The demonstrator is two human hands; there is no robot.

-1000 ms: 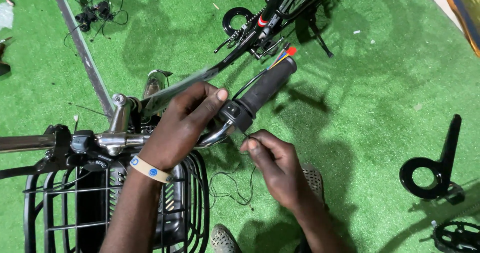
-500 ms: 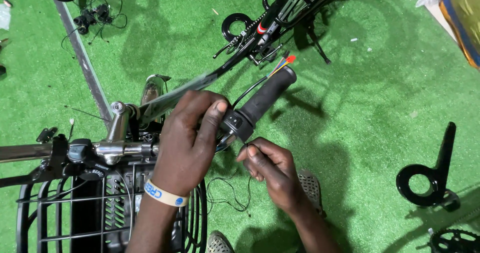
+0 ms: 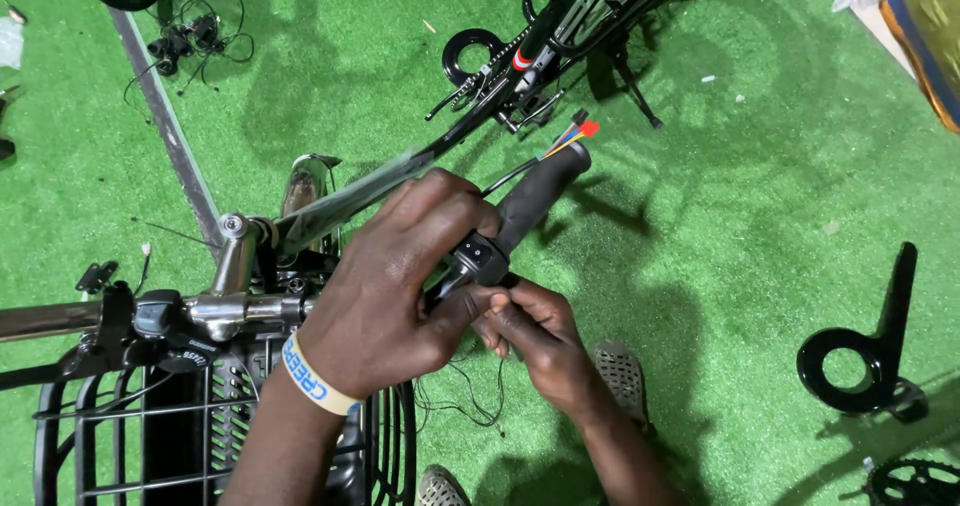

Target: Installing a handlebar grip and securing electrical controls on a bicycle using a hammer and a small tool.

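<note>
Head view | two hands: left hand (image 3: 395, 286), right hand (image 3: 540, 341) | one throttle grip (image 3: 520, 211)

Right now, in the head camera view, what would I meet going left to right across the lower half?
Wire basket → left hand → right hand → black ring-shaped bracket lying on the green turf.

We see a matt black rubber grip (image 3: 540, 194) with a fine texture, joined to a black plastic switch housing (image 3: 482, 258). The handlebar (image 3: 60, 318) and stem clamp (image 3: 236, 256) are bare, shiny metal. The basket (image 3: 110, 436) is black coated wire. The floor (image 3: 720, 266) is rough green artificial turf. A black bracket (image 3: 868, 356) looks smooth and semi-glossy.
</note>
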